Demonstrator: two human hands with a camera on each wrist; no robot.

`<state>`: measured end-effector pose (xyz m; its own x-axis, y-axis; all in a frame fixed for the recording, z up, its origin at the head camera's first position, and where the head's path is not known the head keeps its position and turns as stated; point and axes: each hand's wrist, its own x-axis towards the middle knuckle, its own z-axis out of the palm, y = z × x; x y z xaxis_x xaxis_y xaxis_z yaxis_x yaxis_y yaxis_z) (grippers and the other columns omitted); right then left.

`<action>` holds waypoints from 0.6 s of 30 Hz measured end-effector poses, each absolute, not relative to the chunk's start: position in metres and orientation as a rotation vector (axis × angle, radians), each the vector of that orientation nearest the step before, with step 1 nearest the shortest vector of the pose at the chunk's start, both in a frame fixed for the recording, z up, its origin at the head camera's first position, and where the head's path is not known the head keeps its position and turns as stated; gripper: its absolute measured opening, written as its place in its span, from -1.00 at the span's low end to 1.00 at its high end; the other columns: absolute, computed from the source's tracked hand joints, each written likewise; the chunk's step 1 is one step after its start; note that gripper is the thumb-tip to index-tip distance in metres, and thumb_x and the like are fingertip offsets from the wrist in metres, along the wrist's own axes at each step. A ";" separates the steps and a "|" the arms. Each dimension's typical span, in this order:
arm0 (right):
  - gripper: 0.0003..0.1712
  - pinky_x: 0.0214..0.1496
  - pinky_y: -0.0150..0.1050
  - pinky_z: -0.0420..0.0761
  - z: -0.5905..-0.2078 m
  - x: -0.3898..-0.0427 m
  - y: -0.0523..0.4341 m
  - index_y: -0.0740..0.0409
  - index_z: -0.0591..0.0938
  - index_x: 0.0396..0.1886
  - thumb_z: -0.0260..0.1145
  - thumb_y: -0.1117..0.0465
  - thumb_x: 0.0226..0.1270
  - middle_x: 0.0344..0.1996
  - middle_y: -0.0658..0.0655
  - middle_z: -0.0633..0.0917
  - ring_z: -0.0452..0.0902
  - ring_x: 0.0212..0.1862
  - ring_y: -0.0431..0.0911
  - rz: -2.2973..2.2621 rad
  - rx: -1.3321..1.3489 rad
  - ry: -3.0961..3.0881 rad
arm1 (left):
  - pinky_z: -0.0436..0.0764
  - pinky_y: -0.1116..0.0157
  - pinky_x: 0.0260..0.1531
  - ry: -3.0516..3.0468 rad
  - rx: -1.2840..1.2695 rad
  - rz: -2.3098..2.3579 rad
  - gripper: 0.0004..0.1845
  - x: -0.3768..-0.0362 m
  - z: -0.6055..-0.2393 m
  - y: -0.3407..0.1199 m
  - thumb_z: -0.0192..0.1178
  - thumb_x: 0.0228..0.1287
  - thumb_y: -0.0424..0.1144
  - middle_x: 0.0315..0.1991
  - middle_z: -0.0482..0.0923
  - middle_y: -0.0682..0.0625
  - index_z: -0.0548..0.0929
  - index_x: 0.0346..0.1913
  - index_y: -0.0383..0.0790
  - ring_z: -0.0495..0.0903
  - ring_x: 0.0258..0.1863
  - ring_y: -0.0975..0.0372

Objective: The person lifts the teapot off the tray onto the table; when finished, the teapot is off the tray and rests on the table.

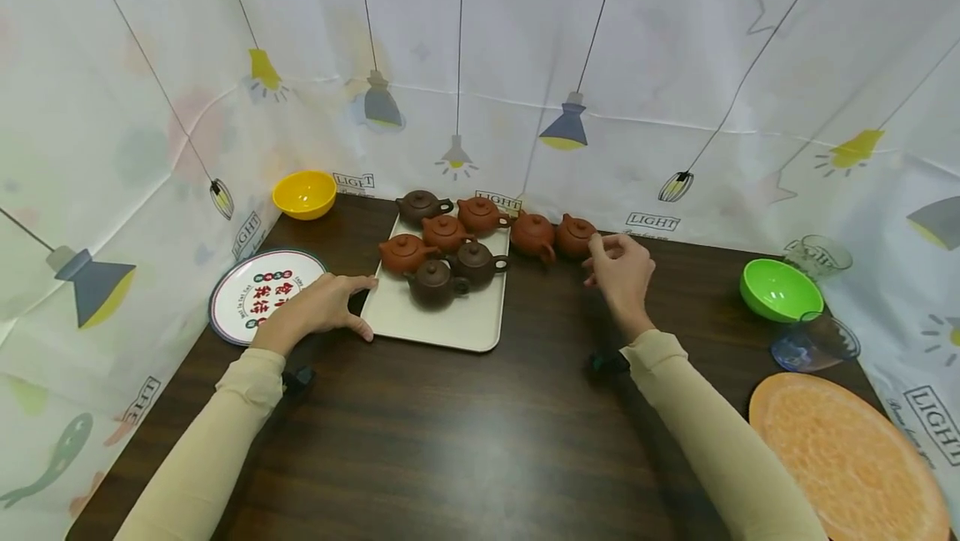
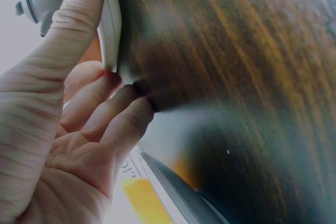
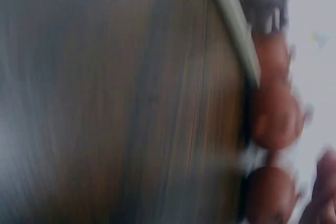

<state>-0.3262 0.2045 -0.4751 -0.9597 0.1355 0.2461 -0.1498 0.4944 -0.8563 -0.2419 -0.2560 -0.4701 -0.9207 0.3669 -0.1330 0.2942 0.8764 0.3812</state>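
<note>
A cream tray (image 1: 442, 333) holds several small clay teapots, among them a dark brown teapot (image 1: 433, 284) near the front and a reddish-brown teapot (image 1: 403, 254) at the left. My left hand (image 1: 324, 306) grips the tray's front left corner; in the left wrist view the thumb lies along the rim (image 2: 111, 35) and fingertips touch it. Right of the tray, two reddish teapots stand on the table: one beside the rim (image 1: 532, 234), another teapot (image 1: 574, 236) farther right. My right hand (image 1: 622, 274), fingers loosely bent and holding nothing, is close beside that last teapot.
A white plate (image 1: 232, 308) with printed characters and a yellow bowl (image 1: 304, 195) sit on the left. At the right are a green bowl (image 1: 780, 291), a clear glass (image 1: 825, 256), a bluish glass (image 1: 813, 345) and a round orange mat (image 1: 840, 458). Printed curtains border the dark wooden table (image 1: 450, 441).
</note>
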 end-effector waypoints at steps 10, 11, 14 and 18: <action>-0.53 -0.44 0.00 0.78 -0.477 -0.285 0.098 0.11 0.50 0.48 0.20 0.10 0.71 -0.07 0.40 0.79 0.81 -0.45 0.04 1.787 0.876 -2.830 | 0.65 -0.14 0.28 2.879 0.567 0.551 0.05 -0.253 -0.494 -0.269 0.63 -0.06 0.32 0.41 0.62 -0.27 0.60 0.46 -0.22 0.71 0.17 -0.12; -0.54 -0.44 -0.02 0.78 -0.479 -0.282 0.092 0.12 0.48 0.47 0.19 0.10 0.71 -0.09 0.38 0.79 0.81 -0.45 0.03 1.780 0.878 -2.853 | 0.65 -0.12 0.27 2.885 0.580 0.547 0.06 -0.257 -0.502 -0.272 0.61 -0.07 0.36 0.40 0.63 -0.24 0.61 0.46 -0.18 0.72 0.16 -0.11; -0.60 -0.45 -0.09 0.78 -0.483 -0.277 0.081 0.18 0.50 0.33 0.17 0.05 0.73 -0.18 0.34 0.81 0.81 -0.48 -0.02 1.831 0.804 -2.907 | 0.65 -0.14 0.26 2.882 0.588 0.553 0.08 -0.260 -0.506 -0.272 0.60 -0.09 0.39 0.40 0.63 -0.24 0.60 0.47 -0.16 0.72 0.18 -0.12; -0.52 -0.40 -0.12 0.82 -0.480 -0.272 0.069 0.32 0.55 0.16 0.16 -0.06 0.72 -0.25 0.32 0.81 0.82 -0.45 -0.05 2.166 0.599 -2.954 | 0.62 -0.17 0.31 2.862 0.558 0.551 0.04 -0.247 -0.482 -0.260 0.61 -0.03 0.31 0.41 0.61 -0.29 0.59 0.46 -0.22 0.70 0.21 -0.16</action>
